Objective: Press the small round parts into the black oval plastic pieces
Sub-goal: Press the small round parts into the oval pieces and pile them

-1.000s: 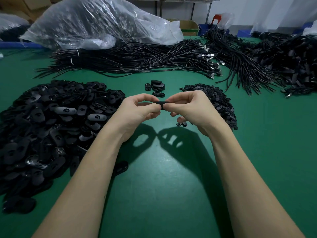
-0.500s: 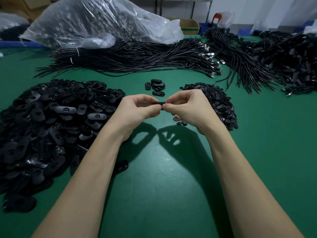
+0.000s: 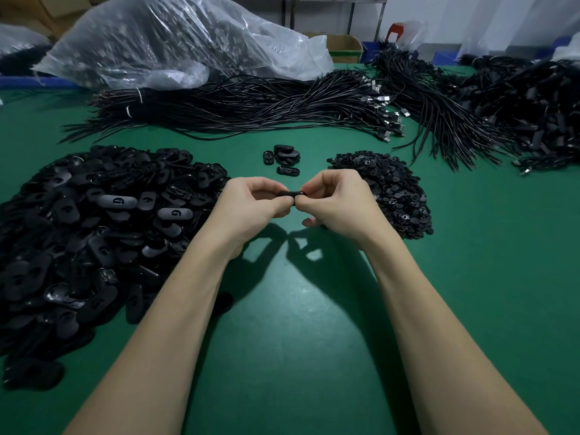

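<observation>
2 hands meet above the green table [image 3: 298, 340], both gripping 1 black oval piece [image 3: 287, 193] seen edge-on between them. Left hand [image 3: 251, 202] curls fingers and thumb round its left end; right hand [image 3: 339, 202] pinches the right end, thumb bearing on it. Round part itself is hidden under the fingers; cannot tell if seated.

Progress, judged from the layout: early. Small cluster of ovals [image 3: 282, 158] lies just beyond the hands, about 5 counted, probably the finished units. 1 unit in hand, pressing step under way.

Remaining: large heap of ovals [image 3: 94, 230] at left, too many to count, well over 100 by appearance. Heap of round parts [image 3: 392, 189] at right, just beside the right hand, also uncountable. A few loose round parts lie under the right hand.

Other stock, not in the task: cable bundles [image 3: 251, 108] across the far table, at least 3 masses; 1 clear plastic bag [image 3: 172, 42] behind them; 1 cardboard box [image 3: 345, 47] far back.
</observation>
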A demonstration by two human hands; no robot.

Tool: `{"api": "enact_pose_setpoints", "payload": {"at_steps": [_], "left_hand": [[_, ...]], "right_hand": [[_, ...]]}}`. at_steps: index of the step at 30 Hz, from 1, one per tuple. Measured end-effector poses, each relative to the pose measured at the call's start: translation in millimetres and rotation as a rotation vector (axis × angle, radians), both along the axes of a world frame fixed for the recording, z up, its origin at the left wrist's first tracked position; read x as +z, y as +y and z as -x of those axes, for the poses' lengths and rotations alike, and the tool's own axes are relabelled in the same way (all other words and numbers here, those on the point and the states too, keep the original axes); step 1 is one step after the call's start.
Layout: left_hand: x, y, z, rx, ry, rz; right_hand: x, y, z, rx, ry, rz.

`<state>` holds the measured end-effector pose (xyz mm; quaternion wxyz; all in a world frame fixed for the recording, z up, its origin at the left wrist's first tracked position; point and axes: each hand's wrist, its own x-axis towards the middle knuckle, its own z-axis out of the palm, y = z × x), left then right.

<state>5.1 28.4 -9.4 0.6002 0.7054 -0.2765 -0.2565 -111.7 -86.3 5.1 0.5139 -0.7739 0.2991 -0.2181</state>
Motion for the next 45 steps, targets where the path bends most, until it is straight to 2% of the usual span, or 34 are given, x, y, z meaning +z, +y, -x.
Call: {"api": "enact_pose_setpoints", "payload": {"at_steps": [2, 6, 13, 36, 42, 45], "left_hand": [[-2, 1, -2, -0.025, 0.015, 0.007], [-3, 11, -15, -0.154, 0.167, 0.109], [-7, 14, -19, -0.213, 0.190, 0.106], [-8, 7, -10, -0.082, 0.065, 0.027], [-8, 5, -7, -0.069, 0.051, 0.002], [-7, 8, -11, -0.112, 0.141, 0.055]], "right_hand": [[-1, 0, 1, 0.011, -0.010, -0.009], [2, -2, 2, 0.089, -0.074, -0.093], [3, -3, 4, 0.135, -0.053, -0.100], [-12, 2, -6, 0.038, -0.007, 0.012], [-13, 3, -5, 0.040, -0.008, -0.005], [-10, 0, 0, 0.092, -0.068, -0.121]]}}
